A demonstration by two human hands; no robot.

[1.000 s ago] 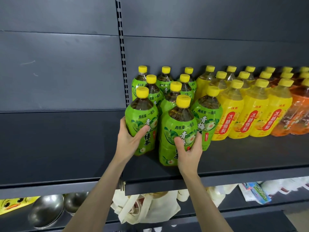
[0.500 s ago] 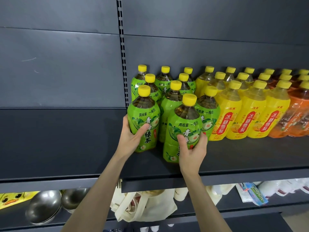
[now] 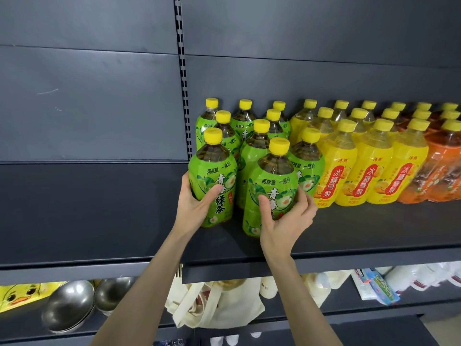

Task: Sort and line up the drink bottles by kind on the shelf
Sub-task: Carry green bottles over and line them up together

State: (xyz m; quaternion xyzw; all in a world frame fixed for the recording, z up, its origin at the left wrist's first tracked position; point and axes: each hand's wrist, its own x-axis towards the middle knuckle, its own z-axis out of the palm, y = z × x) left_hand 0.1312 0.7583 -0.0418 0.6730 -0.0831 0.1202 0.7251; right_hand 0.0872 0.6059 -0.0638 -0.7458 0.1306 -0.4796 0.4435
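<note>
In the middle of the frame the left hand point(image 3: 197, 207) grips the left green bottle point(image 3: 212, 171) low on its label. The thumb lies across the front and the fingers wrap out of sight round the far side. Just to its right, the right hand point(image 3: 284, 221) holds the front green bottle point(image 3: 274, 178), thumb up on the label and fingers curled round the bottle's right side. The two hands are apart, each clamped on its own bottle.

Both bottles stand upright on the dark shelf point(image 3: 361, 233), and the front one is nearest the shelf's edge. Behind them the other green bottles point(image 3: 254, 151) stand close together against the back panel, all with yellow caps. To the right of the green group runs a block of yellow bottles point(image 3: 371, 171) in tidy rows, and at the right edge of the frame a block of orange bottles point(image 3: 441, 168).

On the lower shelf at the bottom of the frame sit steel bowls point(image 3: 68, 305) at the left, beside a yellow duck-print item point(image 3: 17, 293). Cloth bags point(image 3: 214, 303) lie between the two forearms.
</note>
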